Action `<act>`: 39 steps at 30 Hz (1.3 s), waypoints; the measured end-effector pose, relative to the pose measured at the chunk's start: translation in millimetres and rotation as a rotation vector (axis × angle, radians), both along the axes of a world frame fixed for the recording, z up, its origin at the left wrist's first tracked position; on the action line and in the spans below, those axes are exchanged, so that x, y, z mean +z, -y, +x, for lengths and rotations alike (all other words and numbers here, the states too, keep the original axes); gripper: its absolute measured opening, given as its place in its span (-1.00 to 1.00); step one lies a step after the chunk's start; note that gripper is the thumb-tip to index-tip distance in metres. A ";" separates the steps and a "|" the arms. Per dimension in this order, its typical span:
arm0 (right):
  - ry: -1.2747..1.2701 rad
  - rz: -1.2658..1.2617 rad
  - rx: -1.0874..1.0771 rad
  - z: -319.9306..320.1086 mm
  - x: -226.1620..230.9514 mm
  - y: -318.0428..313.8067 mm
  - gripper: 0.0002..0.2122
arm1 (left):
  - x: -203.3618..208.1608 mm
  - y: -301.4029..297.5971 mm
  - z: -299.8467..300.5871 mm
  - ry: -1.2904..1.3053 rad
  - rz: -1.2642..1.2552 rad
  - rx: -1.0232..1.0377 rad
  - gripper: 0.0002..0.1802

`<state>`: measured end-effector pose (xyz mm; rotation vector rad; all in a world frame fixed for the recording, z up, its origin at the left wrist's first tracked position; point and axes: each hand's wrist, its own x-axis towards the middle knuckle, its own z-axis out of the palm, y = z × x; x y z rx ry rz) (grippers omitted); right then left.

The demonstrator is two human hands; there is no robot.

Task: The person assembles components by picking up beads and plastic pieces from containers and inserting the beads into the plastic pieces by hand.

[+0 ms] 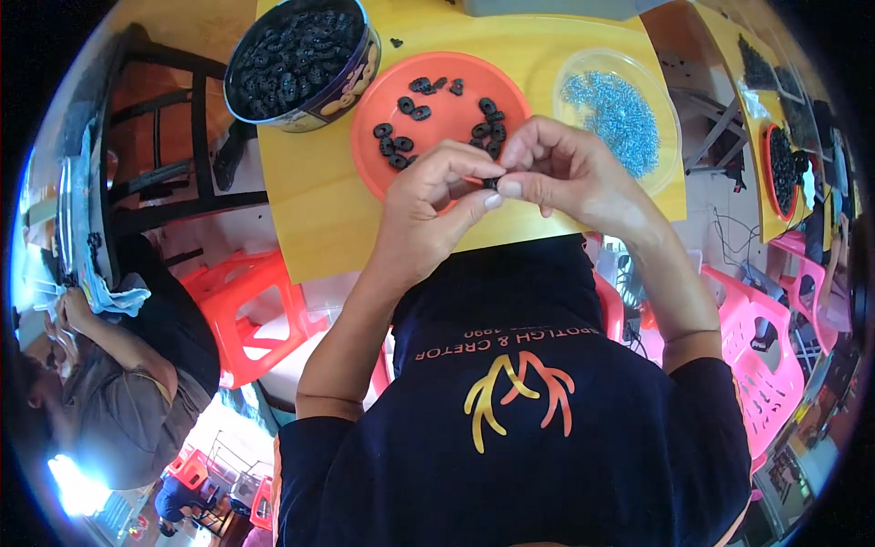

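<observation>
Over the near edge of an orange-red plate [441, 73], both hands meet at their fingertips. My left hand [433, 210] pinches a small black part [490, 183] between thumb and fingers. Against the same part, my right hand [579, 182] has its thumb and fingertips closed; whatever they pinch is hidden or too small to name. Small black oval parts with holes [402, 144] lie in loose groups on the plate. To the right, a clear round dish [673, 137] holds a heap of tiny blue pieces [620, 118].
A round tub [351, 96] heaped with black parts stands at the table's far left. One loose black piece [396, 42] lies on the yellow table [319, 219]. Red stools [246, 319], a pink chair [756, 356] and another person [128, 392] are around the table.
</observation>
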<state>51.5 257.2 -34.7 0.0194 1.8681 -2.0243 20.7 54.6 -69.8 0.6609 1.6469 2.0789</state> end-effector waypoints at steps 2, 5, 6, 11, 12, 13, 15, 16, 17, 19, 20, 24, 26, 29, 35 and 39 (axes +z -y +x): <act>-0.015 -0.016 0.054 -4.0 -7.2 3.7 -0.85 | -5.0 7.6 2.9 0.144 0.042 -0.001 -0.77; -0.134 0.247 -0.040 -20.4 -16.6 6.1 -0.86 | -11.3 20.2 4.2 0.203 -0.050 0.082 -0.78; -0.272 0.351 -0.085 -29.5 -19.7 6.3 -0.88 | -13.1 24.1 4.1 0.208 -0.047 0.090 -0.78; -0.750 1.024 -0.095 -72.8 -29.9 5.1 -0.88 | -20.4 40.4 -7.0 0.225 -0.050 0.254 -0.79; -0.789 1.112 -0.073 -78.4 -32.9 7.4 -0.87 | -21.6 42.7 -9.7 0.234 -0.043 0.271 -0.79; -0.812 1.109 -0.077 -82.6 -35.9 9.6 -0.87 | -22.6 44.8 -11.9 0.236 -0.040 0.274 -0.79; -0.853 1.189 0.007 -89.5 -41.7 14.3 -0.86 | -24.1 47.8 -16.1 0.243 -0.054 0.303 -0.78; -0.849 1.200 0.009 -91.5 -44.8 16.9 -0.86 | -24.8 48.3 -18.0 0.243 -0.051 0.305 -0.78; -0.845 1.259 0.030 -93.0 -48.0 19.6 -0.86 | -25.5 48.4 -19.9 0.238 -0.043 0.309 -0.78; -0.837 1.319 0.056 -93.4 -53.7 23.5 -0.85 | -26.1 48.9 -21.0 0.238 -0.033 0.313 -0.78; -0.805 1.356 0.065 -93.9 -56.1 24.9 -0.85 | -26.1 48.9 -22.1 0.235 -0.032 0.317 -0.78; -0.790 1.395 0.072 -90.2 -61.8 28.5 -0.85 | -24.5 50.2 -24.4 0.232 -0.029 0.320 -0.78; -0.804 1.381 0.078 -87.3 -61.8 28.7 -0.83 | -23.2 50.0 -25.0 0.217 -0.017 0.318 -0.78; -0.797 1.364 0.093 -85.3 -60.1 29.4 -0.79 | -20.8 50.1 -27.0 0.204 -0.009 0.317 -0.78; -0.773 1.297 0.066 -81.6 -59.2 30.5 -0.82 | -18.9 50.0 -26.3 0.201 0.006 0.333 -0.78; -0.818 1.146 -0.015 -76.8 -55.3 32.3 -0.81 | -18.3 51.3 -23.2 0.215 -0.017 0.353 -0.78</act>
